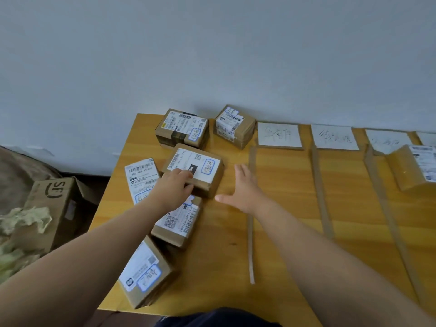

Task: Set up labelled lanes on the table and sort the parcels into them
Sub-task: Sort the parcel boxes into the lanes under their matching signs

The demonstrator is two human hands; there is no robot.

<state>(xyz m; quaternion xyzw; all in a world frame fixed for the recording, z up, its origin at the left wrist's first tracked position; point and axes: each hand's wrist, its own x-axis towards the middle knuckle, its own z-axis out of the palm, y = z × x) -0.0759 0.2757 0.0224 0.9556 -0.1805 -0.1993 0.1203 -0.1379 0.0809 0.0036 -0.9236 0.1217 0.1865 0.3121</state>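
A person's left hand [174, 188] grips a small brown cardboard parcel with a white shipping label [200, 169] at its near-left corner, fingers curled over the top, at the left end of a yellow wooden bench [224, 256] set against a pale grey wall [212, 55]. The right hand [244, 188] hovers just right of the parcel, fingers straight and spread, holding nothing. Behind the gripped parcel, a taped brown box [181, 128] and a squarer brown box [234, 126] stand by the wall. A flat white-labelled packet [141, 178] lies to its left, a labelled box [179, 223] lies under the left wrist, and a tilted box [146, 272] sits at the bench's front edge. Farther right, strips of brown tape [321, 190] mark lanes, each headed by a white handwritten card [279, 134] (the writing is too faint to read). One brown parcel [415, 166] sits in a far-right lane. On the floor at left stands an open carton marked SF [54, 204] beside crumpled pale paper [26, 218].
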